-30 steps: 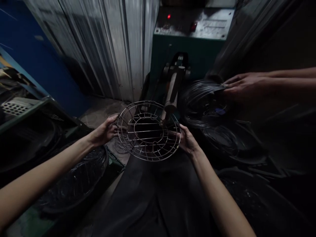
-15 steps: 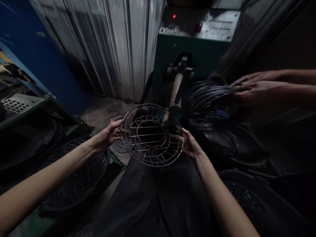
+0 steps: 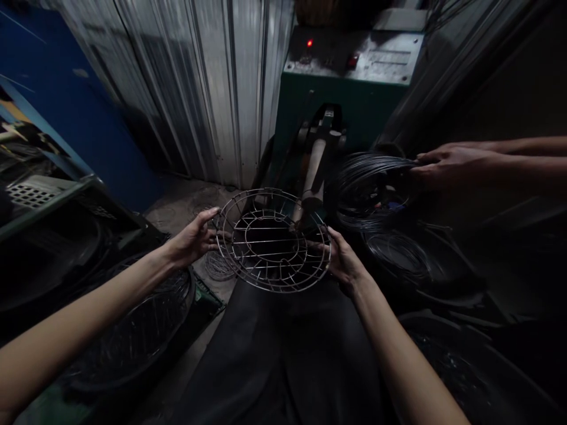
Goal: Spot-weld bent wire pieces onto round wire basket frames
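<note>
A round wire basket of thin metal rings and cross wires is held level between my hands, above my dark-clothed lap. My left hand grips its left rim, thumb on top and fingers underneath. On the opposite side, my right hand holds the rim, with some fingertips showing through the wires. Just behind the basket, the cylindrical metal arm of a green machine points toward me; its lower tip is partly seen past the far rim.
At right, another person's hands hold a bundle of dark wire rings near the machine. Tubs of wire parts stand below. A crate and a tub are at left. Loose wire rings lie on the floor.
The machine and surroundings appear slightly lower in view. The basket is tilted a little differently, still in both my hands. The other person's hands and wire bundle have shifted slightly left.
</note>
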The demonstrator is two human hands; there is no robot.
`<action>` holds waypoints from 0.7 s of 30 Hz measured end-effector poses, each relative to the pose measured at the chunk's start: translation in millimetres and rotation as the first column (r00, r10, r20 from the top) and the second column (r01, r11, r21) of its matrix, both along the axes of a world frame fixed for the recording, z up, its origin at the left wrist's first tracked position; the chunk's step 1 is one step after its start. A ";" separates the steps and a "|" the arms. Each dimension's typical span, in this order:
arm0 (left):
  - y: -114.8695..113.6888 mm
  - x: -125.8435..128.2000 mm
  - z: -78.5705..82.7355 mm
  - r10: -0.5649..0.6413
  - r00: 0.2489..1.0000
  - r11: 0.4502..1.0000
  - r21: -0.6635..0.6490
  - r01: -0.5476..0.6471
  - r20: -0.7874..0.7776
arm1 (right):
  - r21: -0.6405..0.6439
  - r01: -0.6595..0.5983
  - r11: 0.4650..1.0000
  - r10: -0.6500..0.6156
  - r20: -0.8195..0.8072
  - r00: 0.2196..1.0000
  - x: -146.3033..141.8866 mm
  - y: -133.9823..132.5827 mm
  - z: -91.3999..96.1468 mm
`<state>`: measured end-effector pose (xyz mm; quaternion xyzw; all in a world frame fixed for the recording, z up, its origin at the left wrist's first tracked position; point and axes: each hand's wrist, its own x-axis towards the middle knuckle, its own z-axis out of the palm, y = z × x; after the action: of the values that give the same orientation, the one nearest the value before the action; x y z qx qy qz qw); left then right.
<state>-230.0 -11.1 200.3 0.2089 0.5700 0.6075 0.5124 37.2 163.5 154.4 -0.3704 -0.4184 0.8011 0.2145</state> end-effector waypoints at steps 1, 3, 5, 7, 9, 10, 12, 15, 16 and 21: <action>0.5 -0.3 -0.5 0.000 1.000 1.000 0.000 0.000 0.005 | 0.005 -0.006 1.000 0.006 -0.001 1.000 -0.1 -0.5 0.2; 1.0 -0.7 -0.6 0.000 1.000 1.000 -0.019 0.000 0.008 | 0.004 -0.008 1.000 0.008 -0.013 1.000 0.4 -1.2 0.2; 1.7 -1.3 -0.1 -0.004 1.000 0.999 -0.047 0.005 0.008 | -0.009 -0.004 1.000 0.004 -0.016 1.000 1.2 -1.1 0.1; 2.9 -2.6 0.6 -0.015 1.000 0.997 -0.076 0.015 0.006 | -0.007 -0.008 1.000 0.008 -0.010 1.000 1.7 0.4 -0.5; 4.1 -4.4 1.0 -0.023 1.000 0.995 -0.092 0.023 0.001 | 0.024 -0.008 1.000 0.008 -0.001 1.000 2.1 3.6 -1.9; 4.5 -5.3 1.1 -0.028 1.000 0.995 -0.099 0.028 -0.002 | 0.053 0.007 0.999 -0.008 0.001 1.000 2.3 5.6 -2.8; 4.5 -6.2 1.5 -0.038 0.999 0.994 -0.098 0.037 -0.009 | 0.125 0.077 0.989 -0.080 0.015 0.997 3.7 9.7 -4.4; 3.6 -5.6 2.2 -0.032 0.999 0.995 -0.092 0.028 -0.036 | 0.240 0.194 0.951 -0.213 0.054 0.976 9.6 12.7 -3.5; 3.6 -5.0 2.6 -0.013 0.998 0.997 -0.076 0.009 -0.056 | 0.274 0.216 0.937 -0.243 0.068 0.968 12.6 12.5 -2.0; 7.0 -4.8 6.0 0.135 0.967 0.986 0.122 -0.110 -0.215 | 0.380 0.216 0.899 -0.281 0.122 0.952 28.0 5.0 9.4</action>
<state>-234.7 -4.0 206.4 0.2674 0.6015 0.6410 0.3947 65.2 168.6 163.8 -0.4432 -0.5251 0.6406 0.3427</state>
